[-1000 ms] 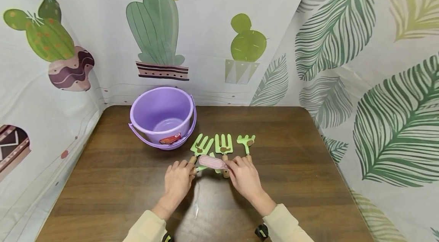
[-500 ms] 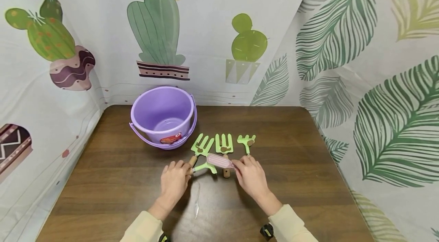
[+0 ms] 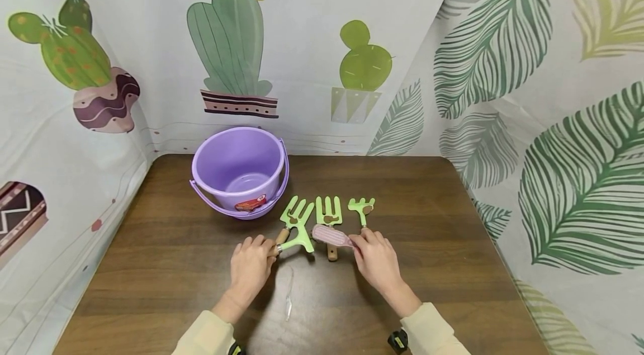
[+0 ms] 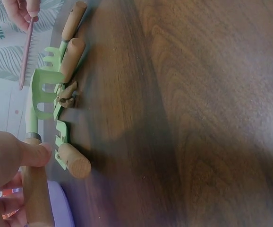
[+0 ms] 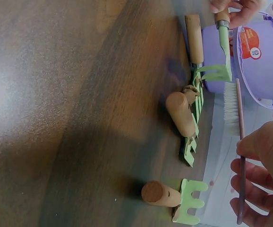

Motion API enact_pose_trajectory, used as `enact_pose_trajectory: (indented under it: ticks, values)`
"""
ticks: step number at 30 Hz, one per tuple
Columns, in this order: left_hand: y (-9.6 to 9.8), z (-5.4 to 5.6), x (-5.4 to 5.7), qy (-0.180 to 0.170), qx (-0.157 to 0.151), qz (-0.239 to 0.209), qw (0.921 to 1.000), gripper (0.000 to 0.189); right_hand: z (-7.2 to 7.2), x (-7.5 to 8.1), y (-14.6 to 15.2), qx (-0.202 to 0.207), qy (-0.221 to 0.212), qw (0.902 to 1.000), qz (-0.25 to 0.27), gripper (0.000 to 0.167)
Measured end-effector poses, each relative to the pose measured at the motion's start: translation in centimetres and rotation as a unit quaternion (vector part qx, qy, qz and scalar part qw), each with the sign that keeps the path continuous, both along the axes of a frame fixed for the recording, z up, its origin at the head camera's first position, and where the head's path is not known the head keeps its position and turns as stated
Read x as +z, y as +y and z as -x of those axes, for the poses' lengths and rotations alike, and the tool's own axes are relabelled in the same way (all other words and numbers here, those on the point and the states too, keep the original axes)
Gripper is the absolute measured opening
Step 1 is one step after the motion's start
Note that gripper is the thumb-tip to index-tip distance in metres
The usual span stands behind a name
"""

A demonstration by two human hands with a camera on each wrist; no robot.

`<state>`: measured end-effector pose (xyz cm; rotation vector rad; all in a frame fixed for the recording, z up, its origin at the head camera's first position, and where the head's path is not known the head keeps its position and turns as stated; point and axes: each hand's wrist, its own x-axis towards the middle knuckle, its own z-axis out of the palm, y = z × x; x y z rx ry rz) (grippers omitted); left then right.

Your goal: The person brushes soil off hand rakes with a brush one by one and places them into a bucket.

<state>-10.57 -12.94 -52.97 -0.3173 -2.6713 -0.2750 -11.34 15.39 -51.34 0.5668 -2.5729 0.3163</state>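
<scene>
My left hand (image 3: 250,264) grips the wooden handle of a green hand rake (image 4: 46,85), raised above the table. Fingers and thumb curl round that handle in the left wrist view. From the right, my right hand (image 3: 377,259) pinches the end of a pink brush (image 3: 330,235), whose white bristles face down in the right wrist view. The brush head hangs near the rake's tines, apart from them in the head view. Below lie two green garden forks, a left one (image 3: 292,216) and a middle one (image 3: 328,211), plus a small green rake (image 3: 361,208), its handle partly hidden by my right hand.
A purple bucket (image 3: 221,196) with its handle lowered stands at the back left. Between my forearms a thin clear strip (image 3: 289,304) lies on the brown wooden table (image 3: 417,193). A patterned cloth (image 3: 307,36) hangs behind the table.
The brush has moved right with my right hand, away from the rake's tines. My left hand has shifted slightly left, and the rake has turned in it.
</scene>
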Motion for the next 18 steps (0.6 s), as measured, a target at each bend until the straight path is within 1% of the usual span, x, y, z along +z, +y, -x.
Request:
enact_pose_trajectory:
  ticks: [9,18]
  values:
    - [0.06,-0.15,0.01,-0.016,0.002,-0.007,0.9998,0.034,-0.07,-0.04,0.20,-0.006,-0.024,0.9992,0.030,0.024]
    - [-0.58,-0.51,-0.34,-0.042,0.002,-0.028,0.9987,0.036,-0.16,-0.56,0.73,-0.003,-0.031,0.9983,0.050,0.025]
